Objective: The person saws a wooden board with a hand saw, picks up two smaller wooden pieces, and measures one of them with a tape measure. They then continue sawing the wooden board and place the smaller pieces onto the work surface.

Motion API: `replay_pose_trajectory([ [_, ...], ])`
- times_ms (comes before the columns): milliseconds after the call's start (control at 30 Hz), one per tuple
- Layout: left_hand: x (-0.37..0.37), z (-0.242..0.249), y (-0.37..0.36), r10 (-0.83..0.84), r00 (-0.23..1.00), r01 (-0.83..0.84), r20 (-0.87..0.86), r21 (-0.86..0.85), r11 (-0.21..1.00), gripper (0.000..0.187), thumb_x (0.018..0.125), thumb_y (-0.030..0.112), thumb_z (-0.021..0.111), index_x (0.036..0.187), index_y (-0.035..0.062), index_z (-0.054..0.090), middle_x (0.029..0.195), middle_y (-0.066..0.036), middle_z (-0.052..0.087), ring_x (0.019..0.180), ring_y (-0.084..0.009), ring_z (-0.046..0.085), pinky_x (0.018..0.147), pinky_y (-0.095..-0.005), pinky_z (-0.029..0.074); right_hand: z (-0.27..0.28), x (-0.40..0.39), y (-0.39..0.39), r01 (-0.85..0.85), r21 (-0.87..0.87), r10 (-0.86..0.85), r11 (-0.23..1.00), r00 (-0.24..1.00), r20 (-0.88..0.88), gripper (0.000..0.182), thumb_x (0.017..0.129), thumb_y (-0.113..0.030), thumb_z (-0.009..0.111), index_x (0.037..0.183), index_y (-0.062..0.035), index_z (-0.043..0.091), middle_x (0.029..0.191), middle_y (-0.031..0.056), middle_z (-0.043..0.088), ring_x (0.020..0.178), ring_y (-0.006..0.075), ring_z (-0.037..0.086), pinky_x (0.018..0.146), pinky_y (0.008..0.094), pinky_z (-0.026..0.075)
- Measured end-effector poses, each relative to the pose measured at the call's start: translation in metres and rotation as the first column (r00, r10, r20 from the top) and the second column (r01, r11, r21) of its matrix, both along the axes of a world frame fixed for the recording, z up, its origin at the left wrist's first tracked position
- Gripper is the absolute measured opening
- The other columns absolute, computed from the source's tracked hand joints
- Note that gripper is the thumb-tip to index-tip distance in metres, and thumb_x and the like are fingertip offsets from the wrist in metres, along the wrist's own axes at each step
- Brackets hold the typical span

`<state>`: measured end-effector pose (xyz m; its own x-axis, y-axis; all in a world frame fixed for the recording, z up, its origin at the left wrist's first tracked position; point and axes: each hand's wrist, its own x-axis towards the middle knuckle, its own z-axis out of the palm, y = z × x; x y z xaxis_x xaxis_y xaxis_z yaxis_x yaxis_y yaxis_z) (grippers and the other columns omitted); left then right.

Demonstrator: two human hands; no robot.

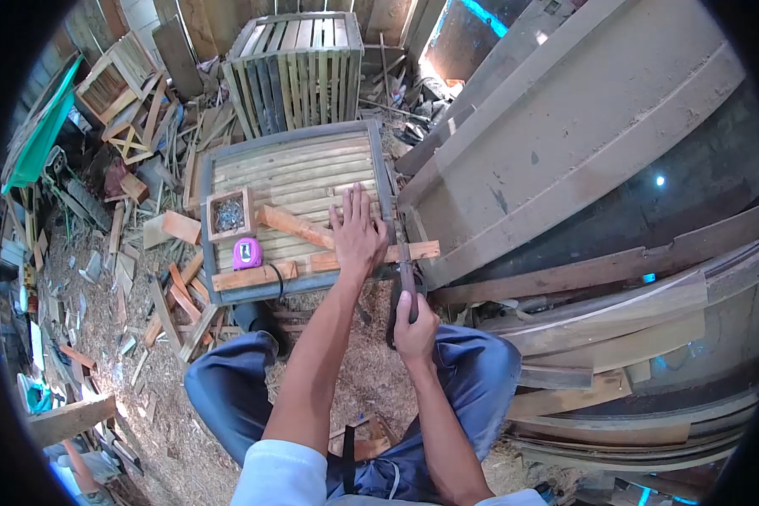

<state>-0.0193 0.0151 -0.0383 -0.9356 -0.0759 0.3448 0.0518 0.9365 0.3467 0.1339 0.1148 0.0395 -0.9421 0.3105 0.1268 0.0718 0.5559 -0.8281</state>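
My left hand (360, 236) lies with fingers spread on a slatted wooden crate top (295, 173), pressing on a narrow reddish wood strip (420, 250) that sticks out past the crate's right edge. My right hand (416, 327) is wrapped round the handle of a saw (406, 271), whose blade crosses the strip just beyond the edge. Another strip (295, 226) lies slanted beside my left fingers. On the crate's left side are a small wooden box of nails (229, 214), a pink tape measure (247, 253) and a short wood piece (255, 277).
A second slatted crate (295, 76) stands behind. Large boards (565, 126) lean at the right, above stacked planks (599, 337). Wood scraps and sawdust (164, 396) cover the ground at the left. A wooden frame (118, 80) and green sheet (46, 131) are at the upper left.
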Motion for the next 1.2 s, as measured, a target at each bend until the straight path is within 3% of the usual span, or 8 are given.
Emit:
replay_pose_trajectory([
  [100, 0.001, 0.001, -0.001, -0.009, 1.000, 0.008, 0.008, 0.011, 1.000, 0.059, 0.087, 0.030, 0.045, 0.140, 0.0049, 0.043, 0.157, -0.008, 0.027, 0.145, -0.0244, 0.024, 0.116, -0.0538, 0.017, 0.008, 0.005, 0.006, 0.000, 0.036, -0.002, 0.999, 0.999, 0.048, 0.034, 0.097, -0.030, 0.053, 0.084, 0.0001, 0.061, 0.063, 0.0253, 0.059, 0.063, 0.0448, 0.062, 0.055, 0.0492, 0.045],
  [367, 0.000, 0.006, 0.003, -0.016, 0.997, 0.017, 0.070, -0.014, 1.000, 0.060, 0.089, 0.031, 0.043, 0.143, 0.0047, 0.040, 0.157, -0.008, 0.027, 0.145, -0.0245, 0.024, 0.117, -0.0534, 0.017, 0.193, 0.044, 0.000, -0.018, 0.016, 0.008, 1.000, 0.887, 0.462, 0.039, 0.098, -0.033, 0.050, 0.087, 0.0013, 0.063, 0.065, 0.0262, 0.060, 0.067, 0.0450, 0.063, 0.063, 0.0478, 0.048],
  [567, 0.002, 0.009, 0.001, -0.039, 0.994, 0.038, 0.097, 0.017, 0.999, 0.062, 0.089, 0.031, 0.042, 0.145, 0.0055, 0.037, 0.158, -0.007, 0.024, 0.147, -0.0237, 0.021, 0.118, -0.0516, 0.014, 0.028, -0.024, -0.003, -0.013, -0.016, 0.014, 1.000, 0.998, 0.061, 0.039, 0.098, -0.032, 0.049, 0.086, 0.0021, 0.064, 0.068, 0.0290, 0.060, 0.069, 0.0481, 0.060, 0.060, 0.0526, 0.046],
  [633, -0.001, 0.001, -0.001, -0.039, 0.995, 0.036, 0.090, 0.044, 0.998, 0.062, 0.089, 0.030, 0.043, 0.145, 0.0055, 0.037, 0.159, -0.007, 0.024, 0.147, -0.0237, 0.020, 0.118, -0.0519, 0.013, 0.025, -0.020, -0.008, 0.015, 0.004, -0.015, 1.000, 0.999, 0.050, 0.038, 0.099, -0.030, 0.050, 0.089, 0.0047, 0.063, 0.066, 0.0286, 0.056, 0.065, 0.0460, 0.060, 0.056, 0.0447, 0.046],
  [733, 0.003, 0.004, 0.000, -0.019, 0.996, 0.019, 0.085, 0.006, 1.000, 0.061, 0.087, 0.030, 0.045, 0.143, 0.0054, 0.039, 0.158, -0.008, 0.025, 0.146, -0.0241, 0.022, 0.118, -0.0519, 0.014, 0.041, -0.024, -0.003, 0.024, 0.021, -0.027, 1.000, 0.981, 0.194, 0.038, 0.098, -0.034, 0.051, 0.089, 0.0006, 0.065, 0.065, 0.0261, 0.060, 0.067, 0.0455, 0.062, 0.058, 0.0510, 0.046],
  [1000, 0.001, 0.005, 0.003, -0.019, 0.998, 0.018, 0.059, 0.018, 1.000, 0.059, 0.087, 0.028, 0.044, 0.141, 0.0035, 0.041, 0.157, -0.008, 0.027, 0.146, -0.0239, 0.022, 0.118, -0.0517, 0.015, 0.186, 0.052, 0.003, 0.022, -0.021, -0.010, 1.000, 0.886, 0.463, 0.036, 0.097, -0.030, 0.052, 0.089, 0.0025, 0.064, 0.067, 0.0256, 0.061, 0.069, 0.0440, 0.063, 0.062, 0.0462, 0.048],
  [1100, 0.002, 0.004, -0.005, -0.010, 0.999, 0.010, 0.038, -0.003, 1.000, 0.059, 0.087, 0.027, 0.044, 0.142, 0.0032, 0.040, 0.157, -0.008, 0.026, 0.146, -0.0241, 0.023, 0.118, -0.0519, 0.015, 0.160, 0.032, 0.003, -0.011, -0.043, 0.025, 0.999, 0.938, 0.345, 0.042, 0.099, -0.034, 0.049, 0.098, 0.0050, 0.065, 0.066, 0.0221, 0.059, 0.060, 0.0324, 0.061, 0.060, 0.0409, 0.046],
  [1200, 0.004, 0.005, 0.002, -0.048, 0.996, 0.045, 0.075, 0.041, 0.998, 0.059, 0.087, 0.027, 0.045, 0.141, 0.0033, 0.040, 0.157, -0.008, 0.026, 0.146, -0.0242, 0.022, 0.118, -0.0520, 0.014, 0.061, -0.013, 0.005, 0.005, -0.002, -0.005, 1.000, 0.975, 0.223, 0.041, 0.099, -0.032, 0.049, 0.095, 0.0052, 0.065, 0.071, 0.0267, 0.061, 0.067, 0.0418, 0.063, 0.063, 0.0448, 0.047],
])
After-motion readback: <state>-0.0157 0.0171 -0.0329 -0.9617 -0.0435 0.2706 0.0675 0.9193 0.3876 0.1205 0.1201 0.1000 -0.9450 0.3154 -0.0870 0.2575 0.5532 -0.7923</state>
